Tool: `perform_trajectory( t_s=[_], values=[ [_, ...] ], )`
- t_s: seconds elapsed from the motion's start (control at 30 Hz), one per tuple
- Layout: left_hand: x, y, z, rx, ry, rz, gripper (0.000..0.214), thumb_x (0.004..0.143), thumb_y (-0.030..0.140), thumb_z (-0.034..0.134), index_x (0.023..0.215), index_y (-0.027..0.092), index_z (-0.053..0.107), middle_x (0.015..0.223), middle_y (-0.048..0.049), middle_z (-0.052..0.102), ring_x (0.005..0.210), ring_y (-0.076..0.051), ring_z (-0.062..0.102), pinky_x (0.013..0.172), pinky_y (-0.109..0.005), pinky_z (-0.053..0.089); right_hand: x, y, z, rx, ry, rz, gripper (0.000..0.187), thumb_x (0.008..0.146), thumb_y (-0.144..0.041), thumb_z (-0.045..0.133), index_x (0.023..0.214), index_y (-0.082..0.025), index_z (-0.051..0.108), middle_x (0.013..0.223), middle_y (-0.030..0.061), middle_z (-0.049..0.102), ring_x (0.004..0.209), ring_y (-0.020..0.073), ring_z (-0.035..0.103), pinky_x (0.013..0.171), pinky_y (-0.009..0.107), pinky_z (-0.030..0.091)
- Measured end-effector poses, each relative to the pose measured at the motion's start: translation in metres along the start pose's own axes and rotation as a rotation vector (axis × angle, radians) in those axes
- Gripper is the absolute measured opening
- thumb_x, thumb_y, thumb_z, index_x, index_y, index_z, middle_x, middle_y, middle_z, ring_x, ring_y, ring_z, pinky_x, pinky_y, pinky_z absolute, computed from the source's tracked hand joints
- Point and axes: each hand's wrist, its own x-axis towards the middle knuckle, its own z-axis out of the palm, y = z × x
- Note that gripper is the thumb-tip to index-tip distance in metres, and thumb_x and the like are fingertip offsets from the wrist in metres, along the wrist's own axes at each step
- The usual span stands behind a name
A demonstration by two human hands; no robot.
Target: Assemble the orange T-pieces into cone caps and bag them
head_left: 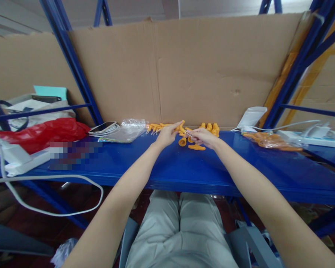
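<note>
Over the blue shelf, my left hand [166, 135] is closed, its thumb and fingers pinching an orange plastic handle [182, 128]. A metal spiral [188, 133] shows between that handle and my right hand [204, 137], so the piece looks like a corkscrew. My right fingers are closed at the spiral's far end; what exactly they pinch there is partly hidden. Below the hands lie an orange cup-shaped piece [182, 142] and a loose curved orange handle [197, 147]. Left of my left hand, several orange corkscrews [153, 128] lie with their spirals showing.
Several orange pieces [213, 128] stand against the cardboard panel [201, 70]. Clear plastic bags [128, 131] and a phone [105, 127] lie left, beside a red bag [44, 134] and a white power strip [30, 163]. At right is a bag of orange parts [270, 141].
</note>
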Motion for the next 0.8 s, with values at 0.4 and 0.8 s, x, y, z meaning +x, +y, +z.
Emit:
perform_trajectory(
  t_s=[0.4,0.8],
  values=[
    [0.004,-0.006,0.004,0.104,0.03,0.062,0.038,0.089,0.007,0.053,0.117,0.023,0.074,0.108,-0.007,0.075,0.106,-0.02,0.066,0.103,-0.038,0.049,0.001,-0.003,0.006,0.14,-0.081,0.093,0.041,0.086,-0.059,0.059,0.084,-0.019,0.065,0.057,-0.0062,0.032,0.047,0.0065,0.015,0.044,0.024,0.019],
    [-0.005,0.017,0.007,0.194,0.162,0.242,0.014,0.092,0.019,0.053,0.093,0.018,0.067,0.142,-0.0125,0.054,0.137,-0.027,0.044,0.115,-0.052,0.035,0.007,0.0,0.007,0.204,0.093,0.123,0.04,0.087,-0.053,0.064,0.071,-0.022,0.044,0.057,-0.0073,0.031,0.047,0.0056,0.016,0.044,0.024,0.015]
  ],
)
